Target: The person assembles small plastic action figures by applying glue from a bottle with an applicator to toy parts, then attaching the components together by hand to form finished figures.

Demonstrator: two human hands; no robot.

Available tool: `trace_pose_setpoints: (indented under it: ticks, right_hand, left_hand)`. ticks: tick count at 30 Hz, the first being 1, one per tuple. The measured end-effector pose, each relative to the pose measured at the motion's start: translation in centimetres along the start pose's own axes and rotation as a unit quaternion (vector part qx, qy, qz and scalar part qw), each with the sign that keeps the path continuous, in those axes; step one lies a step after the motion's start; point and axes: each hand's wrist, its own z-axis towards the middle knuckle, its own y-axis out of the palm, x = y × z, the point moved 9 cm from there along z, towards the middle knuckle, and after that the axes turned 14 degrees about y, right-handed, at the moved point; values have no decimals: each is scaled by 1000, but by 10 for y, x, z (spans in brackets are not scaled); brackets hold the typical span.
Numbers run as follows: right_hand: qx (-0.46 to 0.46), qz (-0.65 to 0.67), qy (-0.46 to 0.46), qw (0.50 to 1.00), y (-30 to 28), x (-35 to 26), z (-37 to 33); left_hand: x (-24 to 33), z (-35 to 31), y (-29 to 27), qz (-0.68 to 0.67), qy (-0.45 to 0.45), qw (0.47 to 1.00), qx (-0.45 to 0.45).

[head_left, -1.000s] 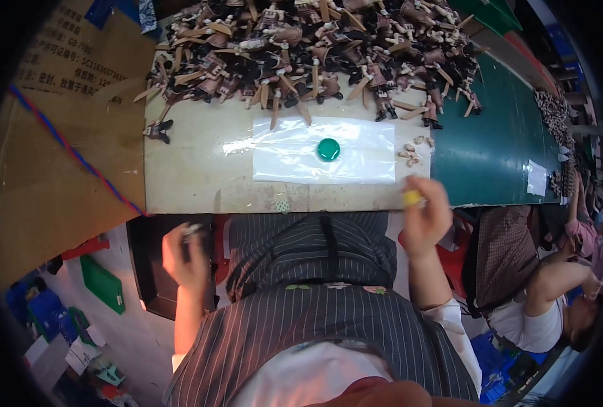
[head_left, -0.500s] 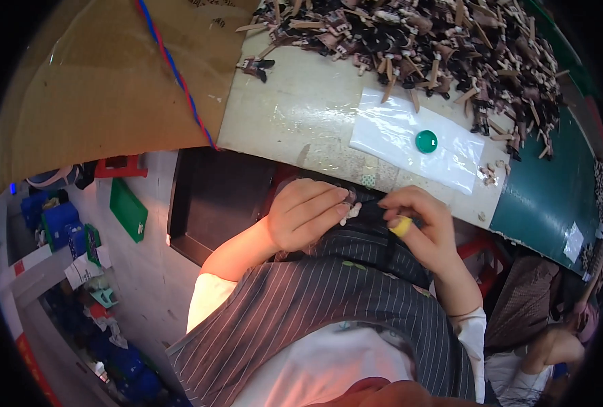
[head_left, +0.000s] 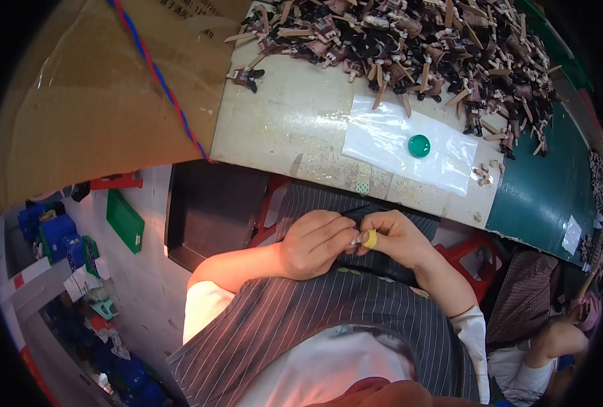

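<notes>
Above my lap, in front of the table edge, both my hands meet at the fingertips. My left hand (head_left: 318, 245) is closed around a small toy figure (head_left: 356, 241); only a pale bit of it shows between the fingers. My right hand (head_left: 397, 243) pinches at the same spot, its thumb wrapped in a yellow band (head_left: 370, 239). What the right fingertips grip is hidden. On the table lies a heap of toy figures (head_left: 410, 47) in brown and black, with flat tan strips sticking out. One figure (head_left: 246, 78) lies apart at the left.
A small green round dish (head_left: 419, 146) sits on a clear plastic bag (head_left: 383, 139), with several tiny pale parts (head_left: 484, 173) to its right. Cardboard (head_left: 105, 102) with a red-blue twisted wire (head_left: 159, 78) covers the left. A red stool (head_left: 474, 258) and another person's knee (head_left: 555, 346) are at right.
My right hand has moved left and slightly down and now meets my left hand, which has dropped a little. The figure's pale parts, visible before, are now mostly covered by fingers.
</notes>
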Motion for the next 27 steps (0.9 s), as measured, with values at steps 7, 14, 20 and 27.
trace_pose_setpoints:
  ticks: [7,14,20,27]
  right_hand:
    - [277,-103,-191,936,-46,-46,-67]
    - [656,-346,-289,605,-134,-77,-176]
    - [665,-457,-255,532,-132,-57,-178]
    - [635,-421,-236,603,-138,-52,-171]
  left_hand:
    - [-63,-85,-51,130,-286,942,-115]
    - [-116,-396,-131,153,-639,753,36]
    - [-114,-212,-91,205,-498,840,-72]
    - [-126,27,-109,377,-253,889,50]
